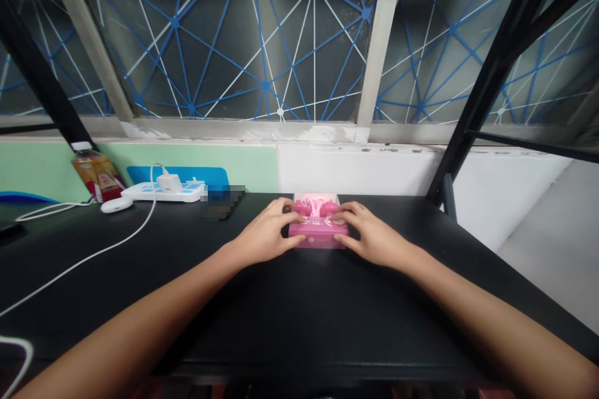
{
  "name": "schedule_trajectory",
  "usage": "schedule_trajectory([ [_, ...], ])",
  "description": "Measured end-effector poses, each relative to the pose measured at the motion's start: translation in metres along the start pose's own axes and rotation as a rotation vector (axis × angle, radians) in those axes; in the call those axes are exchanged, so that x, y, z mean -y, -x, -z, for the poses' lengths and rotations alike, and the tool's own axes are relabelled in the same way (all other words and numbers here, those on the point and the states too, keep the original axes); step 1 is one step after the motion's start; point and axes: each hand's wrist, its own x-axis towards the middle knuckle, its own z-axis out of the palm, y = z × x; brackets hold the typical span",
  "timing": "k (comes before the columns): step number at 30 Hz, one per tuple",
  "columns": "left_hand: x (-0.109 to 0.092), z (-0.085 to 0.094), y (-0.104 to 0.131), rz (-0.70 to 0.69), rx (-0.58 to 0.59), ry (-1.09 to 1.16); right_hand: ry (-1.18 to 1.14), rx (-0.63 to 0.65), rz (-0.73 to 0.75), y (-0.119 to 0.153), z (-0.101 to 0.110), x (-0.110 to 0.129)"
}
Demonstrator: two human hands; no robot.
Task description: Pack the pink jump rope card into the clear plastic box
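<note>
A small pink box (318, 234) lies on the black table, near its back edge. Its upper part is see-through or open and shows two rounded pink pieces (329, 207) with pale pink strands between them; their kind I cannot make out. From the left side, my left hand (269, 230) grips the box, thumb at the near left corner and fingers along the side and top. My right hand (369, 234) holds the opposite side in the same way, its thumb at the near right corner. Both hands are closed around the box's sides.
At the back left are a drink bottle (98, 171), a white power strip (189, 192) with a charger (169, 182) plugged in, and a white round object (116, 204). A white cable (103, 250) crosses the table's left side. Black frame posts (477, 100) rise at both sides.
</note>
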Motion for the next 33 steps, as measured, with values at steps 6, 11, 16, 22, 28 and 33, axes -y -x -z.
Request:
schedule_trajectory([
  [6,0.004,0.003,0.000,0.152,0.177,0.105,-0.022,0.014,-0.034,-0.002,-0.003,0.000],
  [11,0.002,0.000,0.000,0.173,0.160,0.156,-0.119,-0.005,-0.039,-0.002,-0.004,-0.001],
  [16,0.002,0.000,-0.001,0.185,0.160,0.154,-0.181,0.027,-0.062,-0.003,-0.004,-0.002],
  [22,0.000,0.003,0.000,0.170,0.164,0.119,-0.193,0.051,-0.074,-0.003,0.002,0.003],
  [28,-0.002,0.007,0.001,0.112,0.210,0.183,-0.090,0.039,-0.055,-0.001,0.007,0.003],
  [33,-0.007,0.010,0.000,0.147,0.219,0.188,0.099,0.071,-0.027,0.000,0.006,0.008],
])
